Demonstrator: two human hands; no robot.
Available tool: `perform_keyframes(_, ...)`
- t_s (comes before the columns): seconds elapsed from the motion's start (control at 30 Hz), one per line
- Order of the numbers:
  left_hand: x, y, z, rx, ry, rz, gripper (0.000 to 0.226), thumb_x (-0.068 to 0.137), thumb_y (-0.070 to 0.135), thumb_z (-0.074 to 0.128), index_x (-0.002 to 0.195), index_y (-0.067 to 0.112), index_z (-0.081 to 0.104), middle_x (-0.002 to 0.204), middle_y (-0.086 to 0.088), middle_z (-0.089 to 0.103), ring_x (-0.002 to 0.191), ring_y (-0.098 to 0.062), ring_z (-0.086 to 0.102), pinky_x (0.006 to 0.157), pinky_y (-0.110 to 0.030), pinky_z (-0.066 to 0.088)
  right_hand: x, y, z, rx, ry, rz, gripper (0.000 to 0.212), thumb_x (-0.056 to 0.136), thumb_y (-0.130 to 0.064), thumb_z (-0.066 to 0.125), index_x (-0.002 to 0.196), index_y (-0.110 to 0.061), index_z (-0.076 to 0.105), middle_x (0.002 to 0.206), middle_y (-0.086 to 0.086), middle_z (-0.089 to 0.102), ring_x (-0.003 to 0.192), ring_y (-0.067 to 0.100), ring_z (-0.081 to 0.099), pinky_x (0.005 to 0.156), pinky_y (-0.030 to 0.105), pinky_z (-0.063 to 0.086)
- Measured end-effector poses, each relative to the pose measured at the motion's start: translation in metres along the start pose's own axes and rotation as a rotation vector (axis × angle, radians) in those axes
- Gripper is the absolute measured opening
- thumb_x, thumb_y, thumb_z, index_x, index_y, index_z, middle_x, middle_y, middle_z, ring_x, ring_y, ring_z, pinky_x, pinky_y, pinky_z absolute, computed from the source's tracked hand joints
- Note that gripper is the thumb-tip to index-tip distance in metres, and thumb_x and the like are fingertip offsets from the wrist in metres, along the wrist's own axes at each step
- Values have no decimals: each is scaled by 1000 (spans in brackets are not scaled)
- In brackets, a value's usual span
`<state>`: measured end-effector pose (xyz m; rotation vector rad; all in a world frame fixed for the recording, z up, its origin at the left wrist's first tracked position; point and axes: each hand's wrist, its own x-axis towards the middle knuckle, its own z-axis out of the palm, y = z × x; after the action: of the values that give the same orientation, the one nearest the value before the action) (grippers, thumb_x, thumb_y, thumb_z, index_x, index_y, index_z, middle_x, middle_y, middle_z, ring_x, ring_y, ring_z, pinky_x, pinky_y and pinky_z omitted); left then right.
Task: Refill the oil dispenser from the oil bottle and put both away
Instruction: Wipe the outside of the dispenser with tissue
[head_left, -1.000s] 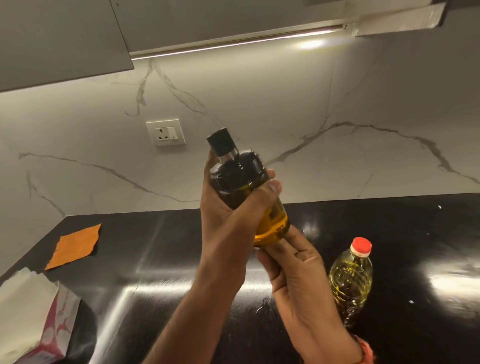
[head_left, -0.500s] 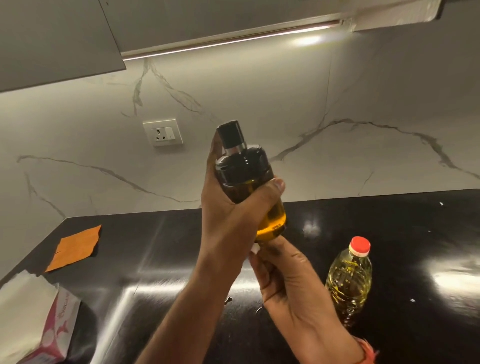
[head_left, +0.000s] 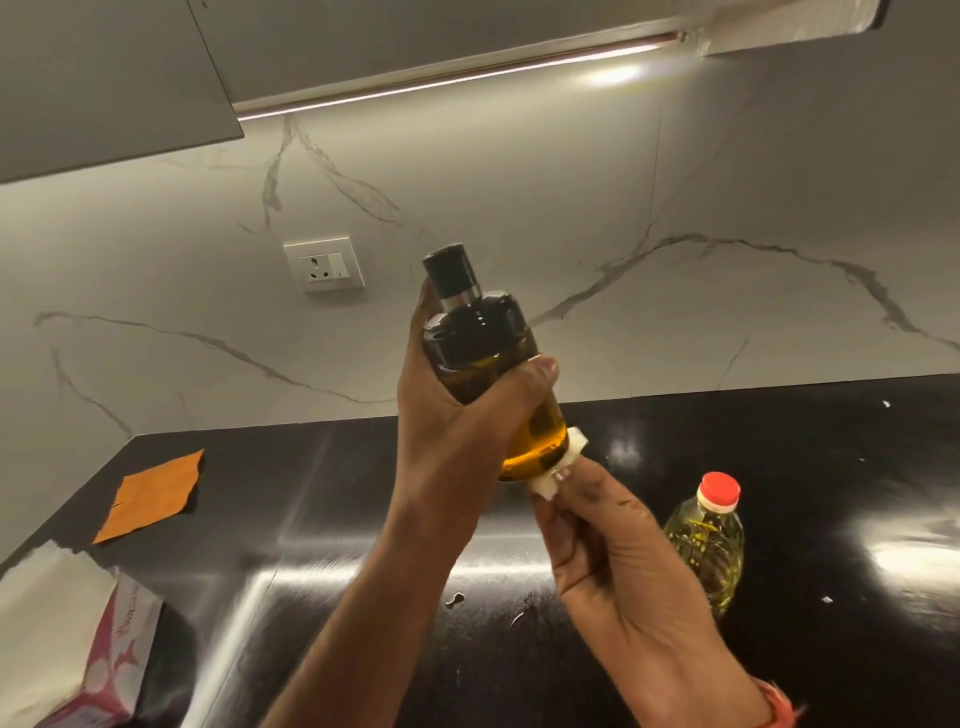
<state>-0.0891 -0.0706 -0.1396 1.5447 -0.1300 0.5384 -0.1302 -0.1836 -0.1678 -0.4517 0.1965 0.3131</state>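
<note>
The left hand (head_left: 457, 415) is wrapped around the oil dispenser (head_left: 493, 374), gripping it mid-body and holding it up in the air above the black counter (head_left: 831, 441), tilted with its dark cap toward the wall. Amber oil sits in its lower end. The right hand (head_left: 618, 551) pinches a small white piece (head_left: 563, 462) against the dispenser's bottom. Right of the dispenser and lower down, the oil bottle (head_left: 709, 545) with its red cap stands upright on the counter, just beside the right hand. Far to the dispenser's left lie an orange cloth (head_left: 150, 496) and a tissue box (head_left: 78, 649). A wall socket (head_left: 324, 264) sits up to the dispenser's left.
</note>
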Motion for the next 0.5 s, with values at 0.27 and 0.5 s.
perform_keyframes(0.27,-4,-3,7,16,-61,2,82,74,20,80,147,12,44,111,-8,68,96,-14,72,72,-21,59,3,11,-2,-100,-37,27,16,58,-2,74,71,-8,82,84,13,78,71,17,77,61,22,61)
perform_keyframes(0.5,-9,-10,6,-11,-53,-24,72,74,19,79,139,14,50,108,-10,68,93,-13,72,71,-21,59,8,0,-9,12,25,3,15,68,1,67,67,-6,81,82,14,77,69,16,77,58,22,62)
